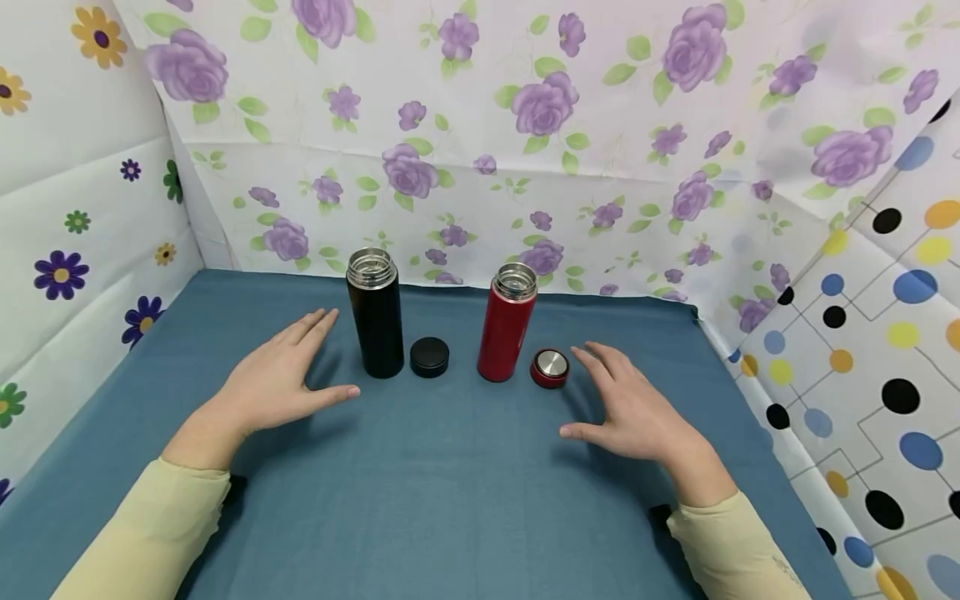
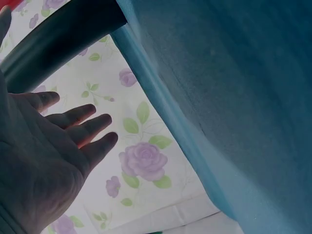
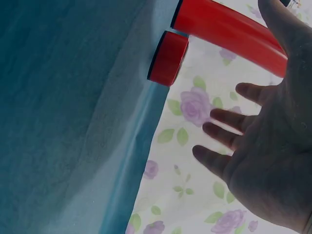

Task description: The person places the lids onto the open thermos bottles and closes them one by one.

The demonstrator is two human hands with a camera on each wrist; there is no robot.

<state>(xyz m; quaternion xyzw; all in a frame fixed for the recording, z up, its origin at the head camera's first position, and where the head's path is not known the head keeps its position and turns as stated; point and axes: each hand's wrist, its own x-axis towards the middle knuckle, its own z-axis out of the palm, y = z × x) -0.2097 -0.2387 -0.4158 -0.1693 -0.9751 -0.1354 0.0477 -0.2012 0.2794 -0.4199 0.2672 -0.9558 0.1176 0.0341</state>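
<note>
A black thermos bottle [image 1: 377, 325] stands upright and uncapped, its steel mouth showing. To its right a black lid [image 1: 429, 357] lies on the cloth. Further right stands a red thermos bottle [image 1: 507, 327], also uncapped, with its red lid [image 1: 550, 368] beside it, steel disc facing up. My left hand [image 1: 273, 379] hovers left of the black bottle, fingers straight and thumb spread, holding nothing. Near the red lid, on its right side, my right hand [image 1: 637, 408] is held with fingers extended and nothing in it. In the right wrist view that palm [image 3: 273, 161] shows bare.
Blue cloth [image 1: 450, 500] covers the table. A white sheet with purple roses [image 1: 545, 104] hangs along its back edge. Patterned sheets stand at the left [image 1: 82, 208] and the right [image 1: 885, 358].
</note>
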